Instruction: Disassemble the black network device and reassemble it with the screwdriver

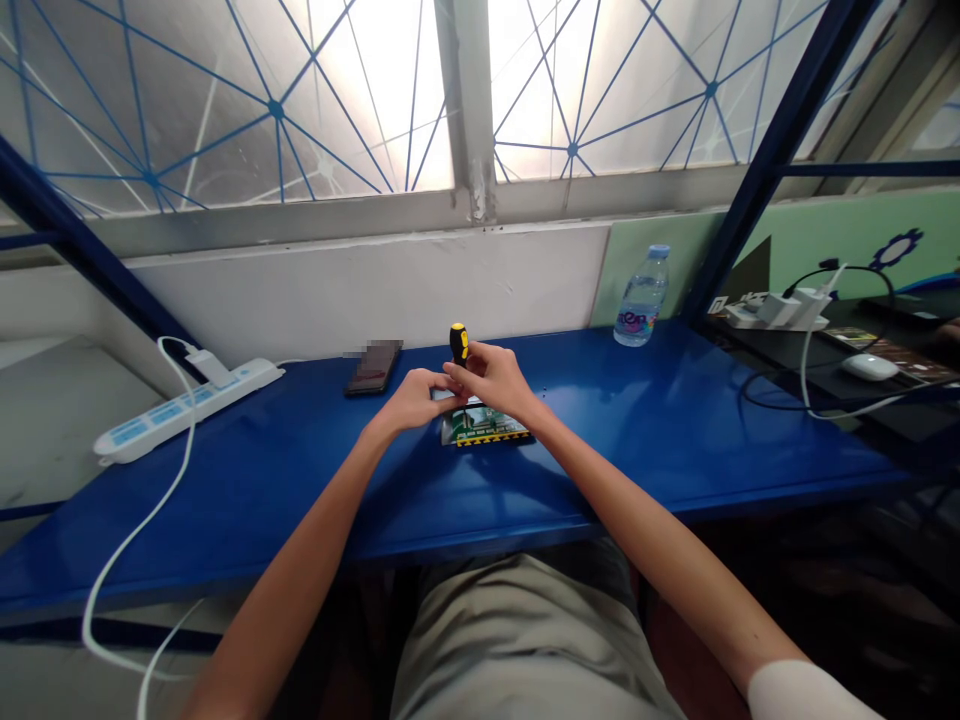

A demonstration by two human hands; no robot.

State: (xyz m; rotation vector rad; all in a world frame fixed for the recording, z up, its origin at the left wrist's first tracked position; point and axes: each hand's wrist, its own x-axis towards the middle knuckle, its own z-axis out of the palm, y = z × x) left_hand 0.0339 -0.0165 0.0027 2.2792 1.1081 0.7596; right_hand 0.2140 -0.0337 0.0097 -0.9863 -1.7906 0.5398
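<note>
1. On the far left, a white power strip (161,418) lies slantwise on the blue bench (247,470). A white plug (209,368) sits in its far end, and a white cable (176,480) hangs down past the bench's edge.
2. Next comes a black phone (374,368), lying flat near the wall.
3. The left hand (414,400) is bent in, with its fingers close to the low part of the screwdriver (459,344). I cannot tell if it grips the tool, because the fingertips are partly hidden.
4. The screwdriver stands almost straight up, with its black and yellow handle on top. Its tip is hidden by the hands.
5. The right hand (495,378) pinches the screwdriver low on its handle, with the thumb and fingers closed around it.
6. Under both hands, a green circuit board (487,428) rests on the bench. Its near edge is yellow and black.
7. Farther right, a clear water bottle (642,300) with a blue cap stands near the wall.
8. At the far right, a white computer mouse (870,367) lies near some cords.
</note>
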